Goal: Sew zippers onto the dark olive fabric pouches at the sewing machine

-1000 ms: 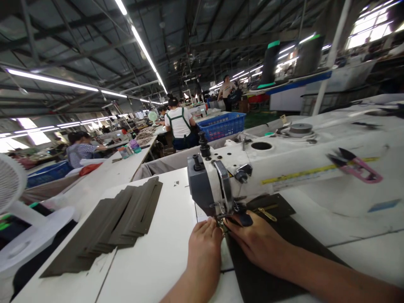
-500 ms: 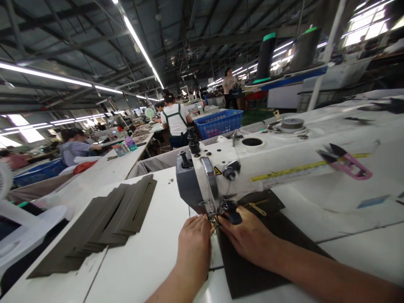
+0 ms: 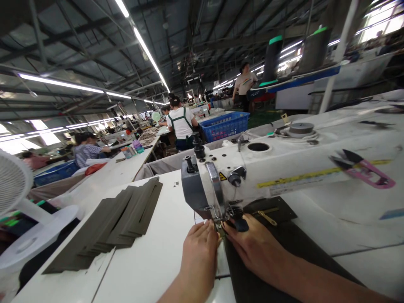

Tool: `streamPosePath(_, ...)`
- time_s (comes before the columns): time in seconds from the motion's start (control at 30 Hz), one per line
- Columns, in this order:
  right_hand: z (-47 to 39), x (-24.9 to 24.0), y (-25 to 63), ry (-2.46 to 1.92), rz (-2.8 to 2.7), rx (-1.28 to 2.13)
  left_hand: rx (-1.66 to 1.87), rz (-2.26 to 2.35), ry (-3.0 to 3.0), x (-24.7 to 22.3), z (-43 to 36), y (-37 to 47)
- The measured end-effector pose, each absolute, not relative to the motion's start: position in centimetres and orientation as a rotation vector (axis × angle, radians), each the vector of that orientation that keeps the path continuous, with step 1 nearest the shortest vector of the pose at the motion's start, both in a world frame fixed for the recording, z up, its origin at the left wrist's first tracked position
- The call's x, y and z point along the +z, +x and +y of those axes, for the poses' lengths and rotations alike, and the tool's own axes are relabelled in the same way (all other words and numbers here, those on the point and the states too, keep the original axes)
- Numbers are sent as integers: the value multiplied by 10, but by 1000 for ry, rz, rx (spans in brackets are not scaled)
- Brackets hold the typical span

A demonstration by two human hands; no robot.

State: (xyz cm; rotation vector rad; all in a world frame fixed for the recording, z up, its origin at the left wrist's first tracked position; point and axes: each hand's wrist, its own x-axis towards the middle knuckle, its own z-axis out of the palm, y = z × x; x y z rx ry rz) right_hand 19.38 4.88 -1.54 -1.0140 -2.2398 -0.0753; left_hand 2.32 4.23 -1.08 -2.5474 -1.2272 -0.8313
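A white sewing machine (image 3: 205, 168) stands before me, its presser foot and needle area partly covered by my fingers. My left hand (image 3: 200, 248) is closed just left of the foot, fingertips pinched together; what they hold is too small to make out. On the other side, my right hand (image 3: 257, 242) grips the edge of a dark grey-brown fabric panel (image 3: 303, 240), its fingertips close to the foot. This panel lies under my right hand and forearm. At its far end rests a gold zipper pull (image 3: 267, 217).
To the left lies a fanned stack of dark panels (image 3: 107, 229), with a white fan (image 3: 34, 214) beyond. Pink-handled thread snips (image 3: 372, 174) rest on the machine arm. Farther back are a blue crate (image 3: 224, 126), thread cones (image 3: 272, 61) and several people at work.
The whole view has shifted, so things sit further right and slightly lower. Both hands stay by the presser foot with the panel. In the background, a standing person has turned and moved.
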Motion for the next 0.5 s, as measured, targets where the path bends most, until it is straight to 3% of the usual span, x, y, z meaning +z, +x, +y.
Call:
streamPosePath(0.27, 59, -42, 194, -1161, -2151, -399, -908, -1418, -2516, -11, 41, 18)
streamPosePath(0.5, 11, -58, 206, -1252, -2142, -511, -538, -1691, -2418, -4, -9, 25)
